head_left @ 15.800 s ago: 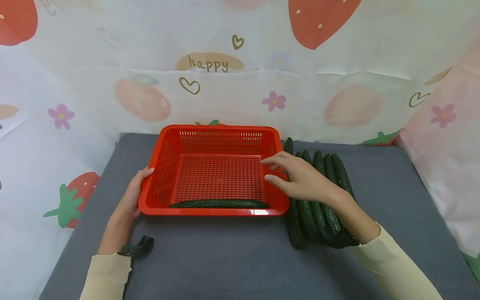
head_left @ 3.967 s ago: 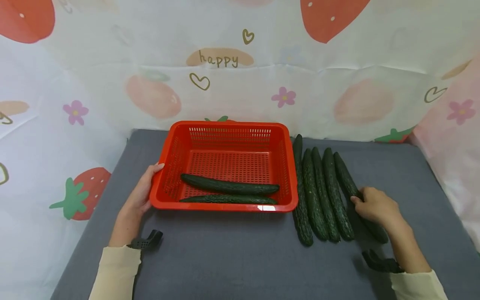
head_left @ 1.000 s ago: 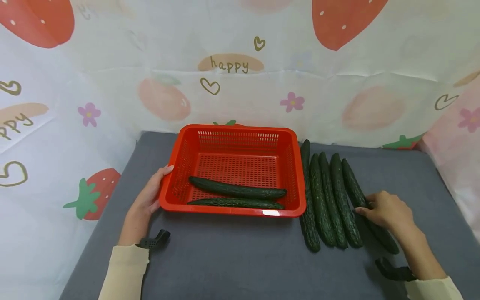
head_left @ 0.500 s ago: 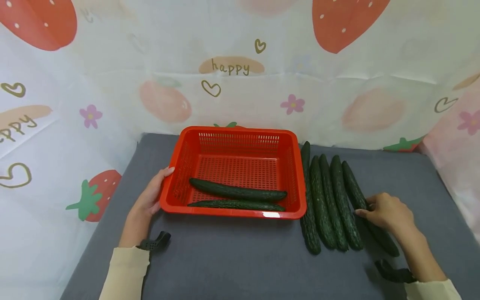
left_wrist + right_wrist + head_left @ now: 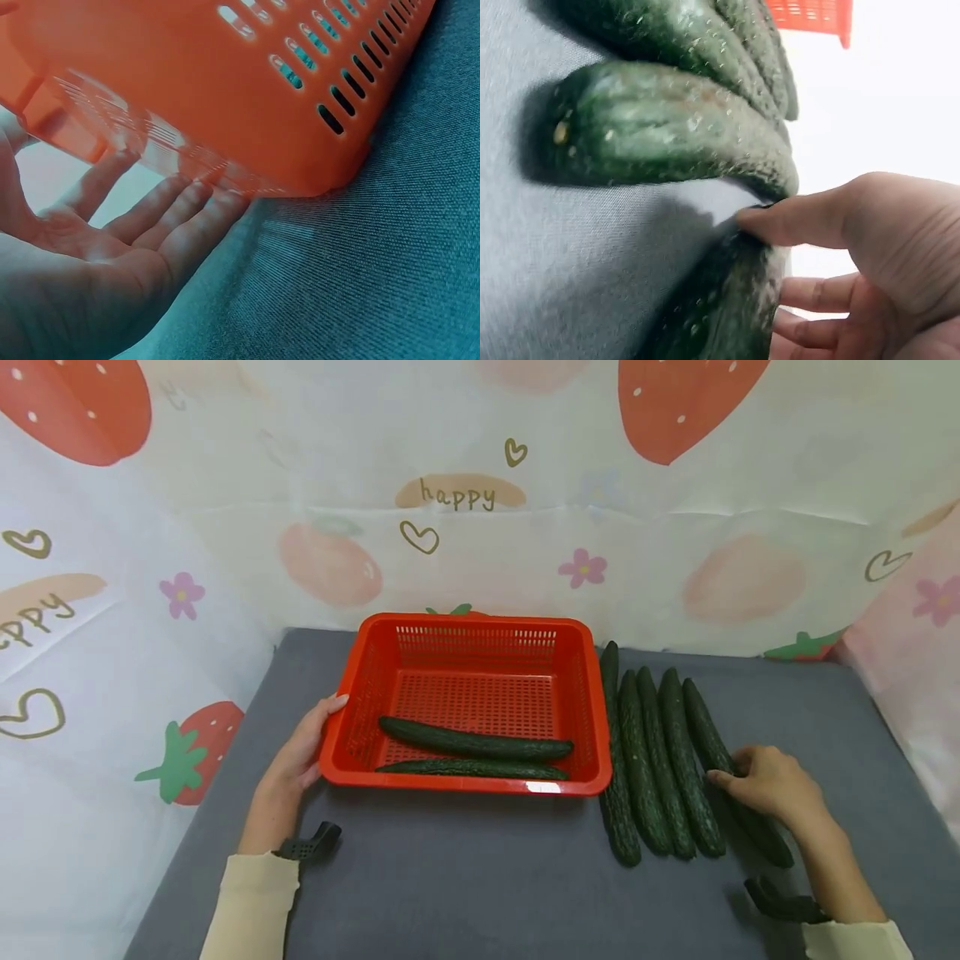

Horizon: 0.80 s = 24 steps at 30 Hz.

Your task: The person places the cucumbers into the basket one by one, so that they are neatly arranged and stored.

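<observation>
My left hand holds the red plastic basket by its left end, thumb over the rim. In the left wrist view the fingers lie against the basket's outer wall. Two cucumbers lie lengthwise inside: one across the floor, the other along the near wall. My right hand grips the rightmost cucumber around its middle. The right wrist view shows the thumb on one side of that cucumber, with the other fingers opposite.
Several more cucumbers lie side by side between the basket and my right hand, the leftmost right against the basket. A grey cloth covers the table. Behind hangs a patterned white curtain.
Since the oldest frame, a second cucumber has come into the basket and my right hand has moved from the basket to the rightmost cucumber. Over the last second almost nothing has moved.
</observation>
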### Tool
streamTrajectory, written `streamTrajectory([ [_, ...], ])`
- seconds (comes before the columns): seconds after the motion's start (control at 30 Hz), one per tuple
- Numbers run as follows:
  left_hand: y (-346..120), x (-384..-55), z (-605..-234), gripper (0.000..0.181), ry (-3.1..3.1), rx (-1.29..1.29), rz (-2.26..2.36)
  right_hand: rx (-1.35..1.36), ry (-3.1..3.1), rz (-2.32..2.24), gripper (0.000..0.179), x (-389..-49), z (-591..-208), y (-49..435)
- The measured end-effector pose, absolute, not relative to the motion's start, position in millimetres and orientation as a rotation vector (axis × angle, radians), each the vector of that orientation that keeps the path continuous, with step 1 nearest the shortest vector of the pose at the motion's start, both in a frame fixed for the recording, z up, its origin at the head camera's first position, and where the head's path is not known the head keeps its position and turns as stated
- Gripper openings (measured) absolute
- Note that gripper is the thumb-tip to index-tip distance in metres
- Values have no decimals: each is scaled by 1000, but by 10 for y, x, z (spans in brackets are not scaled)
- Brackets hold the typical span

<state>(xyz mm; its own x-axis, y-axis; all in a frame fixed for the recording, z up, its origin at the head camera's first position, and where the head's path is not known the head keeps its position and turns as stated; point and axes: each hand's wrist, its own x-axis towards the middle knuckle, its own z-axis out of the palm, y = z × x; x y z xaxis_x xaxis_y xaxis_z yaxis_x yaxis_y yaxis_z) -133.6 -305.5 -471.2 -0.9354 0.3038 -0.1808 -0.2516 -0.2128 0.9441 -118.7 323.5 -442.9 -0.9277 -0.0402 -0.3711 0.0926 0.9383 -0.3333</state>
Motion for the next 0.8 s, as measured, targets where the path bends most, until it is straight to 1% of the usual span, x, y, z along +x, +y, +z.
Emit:
streamTrajectory([
  [0.1,-3059,-1332,-4708,39,1719,47,2203,17,2718,-509,79,-1200,-4441,3231],
  [0.3,-3052,-1328,-4711,37,1723,39,2198,-32,2729,-539,75,-1226,-4449,3254],
  [0.5,-3048,-1341,-4707,34,1687,86,2231,-52,2717,-574,75,-1258,-4398,3288],
  [0.8,-3067,-1341,-4734,36,1679,84,2224,-46,2733,-632,76,-1207,-4299,3260],
])
